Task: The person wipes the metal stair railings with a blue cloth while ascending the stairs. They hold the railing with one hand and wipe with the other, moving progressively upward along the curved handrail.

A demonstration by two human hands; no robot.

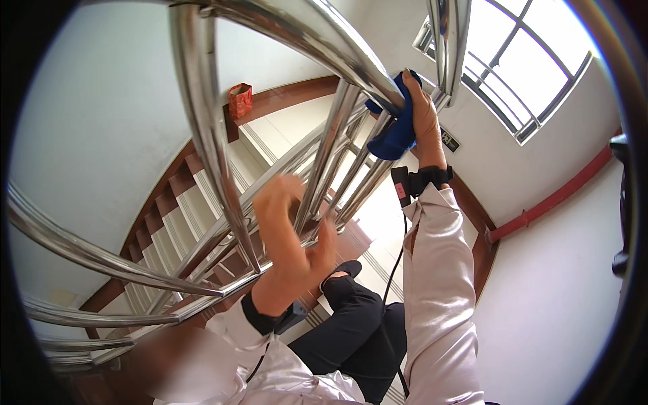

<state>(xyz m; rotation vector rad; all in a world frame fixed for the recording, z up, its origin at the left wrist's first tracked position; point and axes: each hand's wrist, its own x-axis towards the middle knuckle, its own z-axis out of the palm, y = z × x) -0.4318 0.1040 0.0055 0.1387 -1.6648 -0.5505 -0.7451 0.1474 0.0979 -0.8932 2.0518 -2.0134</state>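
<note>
My right hand (424, 115) is raised high and presses a blue cloth (395, 135) against the shiny steel stair railing (337, 47), where the top rail meets the balusters. The cloth is wrapped partly around a bar. My left hand (290, 236) hangs lower in front of the railing's balusters (317, 182), blurred, fingers curled and apart, holding nothing. Both arms wear pale sleeves, each with a dark band at the wrist.
Beyond the railing, white steps with brown edging (182, 202) run down to a landing. A small red bag (239, 100) stands on the landing by the wall. A barred window (520, 67) is at upper right, a red pipe (560, 196) along the right wall.
</note>
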